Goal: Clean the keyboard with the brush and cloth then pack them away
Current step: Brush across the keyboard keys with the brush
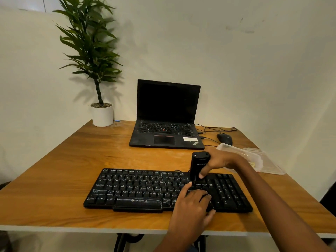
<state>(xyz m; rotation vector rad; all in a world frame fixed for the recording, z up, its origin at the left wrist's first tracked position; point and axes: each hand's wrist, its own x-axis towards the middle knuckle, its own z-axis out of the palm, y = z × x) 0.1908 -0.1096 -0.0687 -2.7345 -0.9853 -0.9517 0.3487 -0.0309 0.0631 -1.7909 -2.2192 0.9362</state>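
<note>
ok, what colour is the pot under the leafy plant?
Plain white, the round plant pot; clearest in the head view.

Over at the desk's (72, 160) back left corner stands a plant (91, 42), tall and leafy, in a white pot (102, 116) topped with pebbles. Just beside the pot, right on the back edge, there's a small blue thing (117, 120), too small to make out. Middle of the back edge, a black laptop (166, 113) sits open, screen dark, with a red dot among its keys and a white sticker (188, 139) on the right of its palm rest. Black cables (209, 127) trail from its right side toward the back right corner, where a black mouse (225, 139) lies near the right edge. Behind it all is a plain pale wall (236, 51), and dark legs (120, 241) show under the front edge.
</note>
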